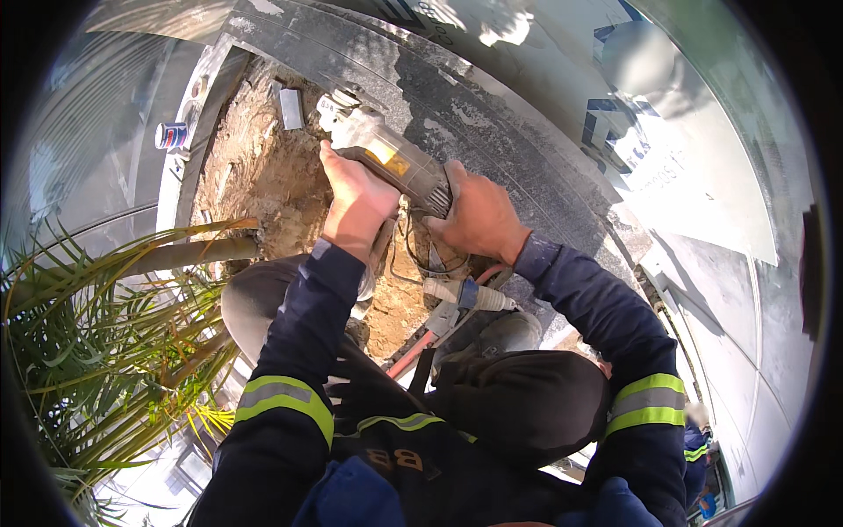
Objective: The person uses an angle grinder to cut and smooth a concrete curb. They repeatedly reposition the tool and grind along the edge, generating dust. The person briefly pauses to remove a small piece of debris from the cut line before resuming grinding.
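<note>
Both of my hands are closed on a grey angle grinder [399, 165] with a yellow label, held tilted above a dug-out patch of soil [263, 162]. My left hand [358, 195] grips the body near its head, thumb up along the side. Around the rear end, by the vents, my right hand [481, 213] is wrapped. The grinder's head points to the upper left, over the edge of the dark stone paving [351, 54]; I cannot make out its disc clearly. A dark cord hangs below the tool, near a white and blue plug connector [474, 295].
A small grey rectangular piece [291, 109] lies on the soil. On the pale kerb at left stands a can [171, 135]. Palm fronds [123, 351] fill the lower left. A red-handled tool [411, 353] lies between my legs. Another person [695, 452] is at the lower right.
</note>
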`<state>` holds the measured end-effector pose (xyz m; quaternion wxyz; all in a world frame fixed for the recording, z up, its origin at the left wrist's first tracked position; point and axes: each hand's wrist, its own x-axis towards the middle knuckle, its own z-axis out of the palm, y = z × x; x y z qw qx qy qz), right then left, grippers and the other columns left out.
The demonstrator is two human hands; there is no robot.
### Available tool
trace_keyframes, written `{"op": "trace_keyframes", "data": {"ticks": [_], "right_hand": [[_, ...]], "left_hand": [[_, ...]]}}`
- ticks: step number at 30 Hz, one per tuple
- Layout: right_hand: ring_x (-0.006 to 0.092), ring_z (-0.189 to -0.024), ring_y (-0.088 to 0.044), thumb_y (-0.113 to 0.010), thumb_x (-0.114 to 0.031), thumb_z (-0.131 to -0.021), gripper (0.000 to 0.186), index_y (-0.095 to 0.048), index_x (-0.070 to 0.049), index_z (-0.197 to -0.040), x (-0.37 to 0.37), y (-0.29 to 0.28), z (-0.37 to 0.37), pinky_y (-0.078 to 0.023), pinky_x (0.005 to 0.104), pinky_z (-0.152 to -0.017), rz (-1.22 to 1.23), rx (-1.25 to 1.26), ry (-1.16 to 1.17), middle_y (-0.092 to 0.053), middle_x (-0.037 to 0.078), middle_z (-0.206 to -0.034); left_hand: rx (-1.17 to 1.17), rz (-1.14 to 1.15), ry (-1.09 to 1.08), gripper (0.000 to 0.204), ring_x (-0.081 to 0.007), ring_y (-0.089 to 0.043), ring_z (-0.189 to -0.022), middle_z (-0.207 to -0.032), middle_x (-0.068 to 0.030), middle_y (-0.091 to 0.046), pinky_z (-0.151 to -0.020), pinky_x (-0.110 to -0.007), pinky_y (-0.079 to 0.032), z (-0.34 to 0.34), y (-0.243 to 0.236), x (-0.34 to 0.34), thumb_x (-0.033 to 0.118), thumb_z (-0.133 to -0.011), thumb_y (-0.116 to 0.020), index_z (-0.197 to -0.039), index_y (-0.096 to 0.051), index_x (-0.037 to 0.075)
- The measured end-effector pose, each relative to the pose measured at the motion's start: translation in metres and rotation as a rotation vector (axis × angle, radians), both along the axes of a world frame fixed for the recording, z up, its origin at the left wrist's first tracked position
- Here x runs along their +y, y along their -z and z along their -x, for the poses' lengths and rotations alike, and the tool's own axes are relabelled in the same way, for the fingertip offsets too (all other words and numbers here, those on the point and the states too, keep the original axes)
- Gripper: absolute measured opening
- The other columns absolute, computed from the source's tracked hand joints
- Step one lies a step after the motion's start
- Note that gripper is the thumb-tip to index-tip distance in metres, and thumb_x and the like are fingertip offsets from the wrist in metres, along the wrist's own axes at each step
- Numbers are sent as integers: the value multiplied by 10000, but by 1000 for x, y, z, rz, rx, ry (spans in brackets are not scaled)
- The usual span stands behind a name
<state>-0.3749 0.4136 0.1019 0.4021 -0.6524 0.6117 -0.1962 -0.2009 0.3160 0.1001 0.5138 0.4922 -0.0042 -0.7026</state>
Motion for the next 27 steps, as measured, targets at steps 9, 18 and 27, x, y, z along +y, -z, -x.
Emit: {"op": "trace_keyframes", "data": {"ticks": [9,18,27], "right_hand": [[517,-891,-698,-815,-318,-771,638,-538,80,-1186,-27,23,-43,-571,537,-834,-7,-126,-23,-694,317,-893],[492,-952,-730,-827,-352,-730,662,-607,102,-1159,-55,29,-16,-591,520,-877,-94,-13,39,-732,322,-984],[467,-963,-741,-866,-367,-722,657,-617,83,-1131,-55,43,6,-602,510,-865,-41,84,44,-741,298,-983]], "left_hand": [[-206,-55,-131,590,-331,-620,-1273,-1387,-101,-676,-1161,-528,-407,-41,12,-40,493,-1033,-328,-1335,-675,125],[-149,126,473,687,-269,-655,-1224,-1315,-120,-682,-1046,-468,-539,-5,64,11,638,-1024,-605,-1383,-584,52],[-26,76,678,433,-196,-688,-1140,-1225,-40,-718,-894,-411,-588,5,82,2,398,-1017,-751,-1292,-637,83]]}}
